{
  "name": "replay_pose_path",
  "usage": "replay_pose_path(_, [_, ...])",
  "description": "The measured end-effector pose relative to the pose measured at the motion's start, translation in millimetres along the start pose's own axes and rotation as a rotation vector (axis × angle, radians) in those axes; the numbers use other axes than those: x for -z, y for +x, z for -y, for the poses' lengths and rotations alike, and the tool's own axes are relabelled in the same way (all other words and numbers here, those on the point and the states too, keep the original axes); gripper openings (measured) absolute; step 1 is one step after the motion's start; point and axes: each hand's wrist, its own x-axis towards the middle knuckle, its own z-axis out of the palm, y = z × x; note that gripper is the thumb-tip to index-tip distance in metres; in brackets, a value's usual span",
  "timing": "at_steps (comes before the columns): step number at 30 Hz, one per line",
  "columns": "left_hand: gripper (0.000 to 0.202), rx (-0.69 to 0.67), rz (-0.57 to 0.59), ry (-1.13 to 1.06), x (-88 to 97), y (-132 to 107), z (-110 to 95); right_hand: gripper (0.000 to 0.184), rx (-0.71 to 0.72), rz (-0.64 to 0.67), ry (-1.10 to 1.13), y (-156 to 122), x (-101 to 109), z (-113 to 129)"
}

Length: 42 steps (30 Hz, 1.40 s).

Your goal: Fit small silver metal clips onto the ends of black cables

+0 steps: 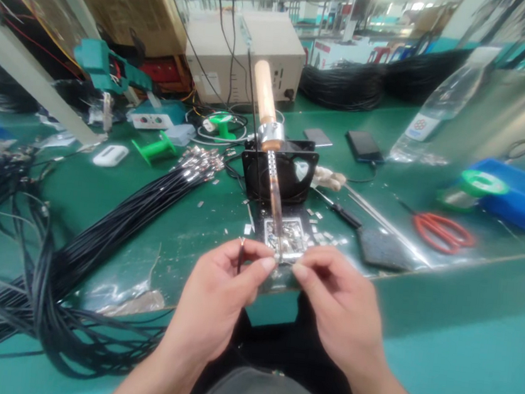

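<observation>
My left hand (224,281) is closed in a pinch on the end of a thin black cable (240,254) with a small metal tip. My right hand (336,300) is also pinched shut, thumb and forefinger meeting the left hand's fingertips at something small I cannot make out. Both hands sit at the near edge of the green bench, just below the tip of a soldering iron (271,160) with a wooden handle, fixed in a black stand (287,181) and pointing down at a small metal plate (286,234).
A large bundle of black cables (96,241) with metal connectors lies at the left. Red scissors (443,232), a blue tray (523,195), a green solder spool (482,184), a plastic bottle (438,109), a phone (363,146) and a beige instrument box (245,56) stand beyond.
</observation>
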Motion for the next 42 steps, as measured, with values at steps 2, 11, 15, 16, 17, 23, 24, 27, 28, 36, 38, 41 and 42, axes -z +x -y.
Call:
replay_pose_path(2, [0.012,-0.002,0.003,0.001,0.0,-0.3,0.0,0.014,-0.004,0.003,-0.002,0.3,-0.2,0.5])
replay_pose_path(11, [0.012,-0.018,0.01,0.018,1.1,1.1,2.3,0.014,-0.006,0.009,-0.007,1.4,-0.7,0.9])
replay_pose_path(15, [0.013,-0.015,0.012,0.023,0.9,1.2,3.1,0.015,-0.015,0.013,0.002,1.6,-1.2,1.7])
replay_pose_path(16, [0.013,-0.014,0.011,0.023,0.8,1.2,3.2,0.015,-0.014,0.012,0.004,1.7,-1.4,1.8])
replay_pose_path(17, [0.013,-0.015,0.01,0.024,0.8,1.2,3.3,0.014,-0.012,0.01,0.005,1.8,-1.6,1.8])
replay_pose_path(23, [0.013,-0.02,0.004,0.043,1.8,-0.8,3.6,0.013,-0.012,0.011,0.0,2.7,-2.2,1.8])
replay_pose_path(24, [0.013,-0.022,0.006,0.046,2.1,-1.0,3.9,0.013,-0.011,0.013,0.001,2.7,-2.2,1.6])
replay_pose_path(27, [0.013,-0.03,0.008,0.053,2.9,-1.3,5.0,0.013,-0.009,0.016,0.005,2.7,-2.3,1.0])
replay_pose_path(28, [0.013,-0.031,0.007,0.056,3.0,-1.2,5.4,0.013,-0.008,0.017,0.006,2.6,-2.4,0.8])
replay_pose_path(36, [0.013,-0.031,0.002,0.06,2.9,-2.5,6.3,0.012,-0.008,0.022,0.003,3.1,-3.1,0.3])
replay_pose_path(38, [0.013,-0.026,0.007,0.065,2.7,-3.1,6.3,0.012,-0.007,0.023,-0.001,3.2,-3.1,0.7])
replay_pose_path(41, [0.012,-0.021,0.013,0.068,2.8,-4.4,6.4,0.012,-0.011,0.017,-0.002,3.1,-2.7,1.2])
replay_pose_path(42, [0.012,-0.021,0.012,0.071,3.0,-4.9,6.5,0.012,-0.013,0.013,-0.002,2.9,-2.5,1.3])
